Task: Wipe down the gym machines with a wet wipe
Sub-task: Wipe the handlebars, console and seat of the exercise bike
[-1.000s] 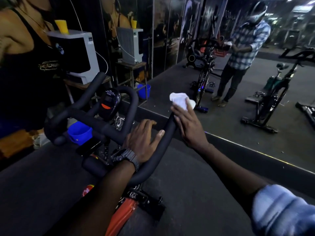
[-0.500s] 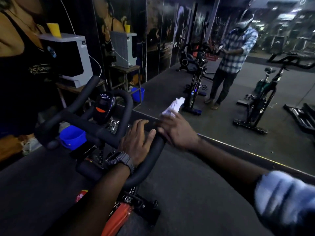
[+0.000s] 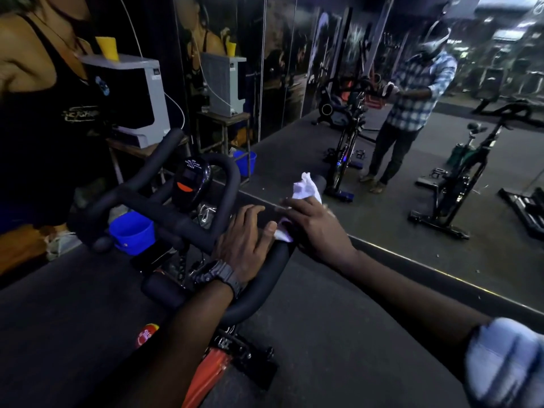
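1. Blue plastic bucket (image 3: 131,232) sits on the floor just beyond the spin bike's black handlebar (image 3: 164,214), under its left side; its contents cannot be made out. A second blue bucket (image 3: 245,161) shows past the handlebar's loop, low by the wall mirror (image 3: 412,184), its inside also hidden.
2. On top of the white machine (image 3: 141,98) up and left of the handlebar stands a yellow cup (image 3: 108,48); what it holds cannot be seen.
3. Resting on the handlebar's right-hand curved grip is the left hand (image 3: 245,245), fingers straight and laid flat over the bar, thumb out toward the wipe, a dark wristwatch (image 3: 219,276) on the wrist.
4. Just beyond it on the same grip, the right hand (image 3: 316,228) wraps the white wet wipe (image 3: 304,191) round the bar; its fingers curl over the cloth, one end sticking up above the knuckles and another edge showing beside the left thumb.
5. Centred inside the handlebar loop is the bike's small console (image 3: 190,182).
6. Below the handlebar, the orange frame (image 3: 206,378) runs down toward the dark floor.
7. Beyond the handlebar, the mirror reflects a person in a checked shirt (image 3: 418,92) at the bike, with another spin bike (image 3: 453,184) to the right.
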A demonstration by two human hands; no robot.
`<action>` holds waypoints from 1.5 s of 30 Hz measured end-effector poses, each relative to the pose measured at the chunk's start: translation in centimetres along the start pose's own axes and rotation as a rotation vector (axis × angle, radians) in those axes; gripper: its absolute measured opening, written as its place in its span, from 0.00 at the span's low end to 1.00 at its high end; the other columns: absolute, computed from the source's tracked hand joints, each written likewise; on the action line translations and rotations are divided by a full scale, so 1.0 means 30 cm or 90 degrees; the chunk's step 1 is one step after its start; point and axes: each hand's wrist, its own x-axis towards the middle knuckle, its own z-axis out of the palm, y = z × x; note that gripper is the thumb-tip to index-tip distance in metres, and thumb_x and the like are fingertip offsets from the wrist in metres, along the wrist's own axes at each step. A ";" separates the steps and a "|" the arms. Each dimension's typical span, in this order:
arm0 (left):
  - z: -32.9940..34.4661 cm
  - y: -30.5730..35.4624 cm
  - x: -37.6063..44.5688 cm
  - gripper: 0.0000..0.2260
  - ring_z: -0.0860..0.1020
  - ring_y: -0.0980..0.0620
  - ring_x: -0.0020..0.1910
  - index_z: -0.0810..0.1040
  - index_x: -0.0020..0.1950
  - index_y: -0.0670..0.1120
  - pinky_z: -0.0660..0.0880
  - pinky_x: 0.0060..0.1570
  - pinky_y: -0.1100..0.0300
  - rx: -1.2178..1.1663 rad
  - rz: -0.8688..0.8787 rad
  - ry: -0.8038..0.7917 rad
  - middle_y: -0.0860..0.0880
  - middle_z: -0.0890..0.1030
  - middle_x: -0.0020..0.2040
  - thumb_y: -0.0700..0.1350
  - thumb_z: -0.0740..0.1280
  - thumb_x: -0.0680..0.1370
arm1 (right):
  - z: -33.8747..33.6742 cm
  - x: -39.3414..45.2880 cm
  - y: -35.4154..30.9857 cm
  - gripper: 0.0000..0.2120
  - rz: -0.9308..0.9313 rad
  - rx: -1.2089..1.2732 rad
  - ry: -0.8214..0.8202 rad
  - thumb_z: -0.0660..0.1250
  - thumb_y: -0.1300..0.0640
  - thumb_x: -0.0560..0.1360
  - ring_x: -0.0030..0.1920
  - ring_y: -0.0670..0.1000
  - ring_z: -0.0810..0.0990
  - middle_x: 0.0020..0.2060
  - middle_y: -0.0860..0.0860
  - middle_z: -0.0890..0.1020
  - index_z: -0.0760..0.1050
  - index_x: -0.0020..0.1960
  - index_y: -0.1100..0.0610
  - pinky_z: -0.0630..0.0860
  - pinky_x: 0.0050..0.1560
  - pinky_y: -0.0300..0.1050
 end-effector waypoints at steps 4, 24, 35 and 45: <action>-0.007 0.012 -0.001 0.37 0.73 0.47 0.65 0.70 0.68 0.47 0.72 0.59 0.48 -0.001 -0.002 -0.012 0.49 0.73 0.67 0.71 0.41 0.77 | -0.018 0.019 0.088 0.22 0.011 -0.183 -0.057 0.59 0.36 0.77 0.63 0.59 0.74 0.62 0.50 0.79 0.80 0.61 0.48 0.66 0.63 0.56; -0.012 0.012 -0.006 0.31 0.74 0.45 0.62 0.73 0.65 0.44 0.70 0.60 0.51 -0.012 -0.011 -0.004 0.46 0.77 0.62 0.65 0.47 0.79 | -0.084 0.177 0.217 0.24 -0.167 -0.217 -0.112 0.48 0.47 0.85 0.49 0.58 0.80 0.44 0.52 0.83 0.80 0.48 0.53 0.71 0.62 0.52; -0.264 -0.102 -0.008 0.31 0.79 0.61 0.53 0.79 0.59 0.49 0.74 0.55 0.64 -0.275 -0.114 -0.124 0.53 0.81 0.56 0.68 0.48 0.76 | 0.075 -0.027 -0.444 0.18 0.343 0.056 -0.038 0.57 0.50 0.84 0.41 0.58 0.81 0.38 0.53 0.81 0.77 0.41 0.56 0.73 0.42 0.49; -0.292 -0.200 -0.041 0.24 0.73 0.56 0.63 0.75 0.63 0.45 0.67 0.67 0.57 -0.231 0.002 0.062 0.50 0.77 0.61 0.59 0.49 0.82 | 0.191 0.136 -0.508 0.25 0.255 0.192 -0.149 0.47 0.46 0.85 0.73 0.56 0.68 0.72 0.60 0.70 0.67 0.73 0.60 0.70 0.68 0.51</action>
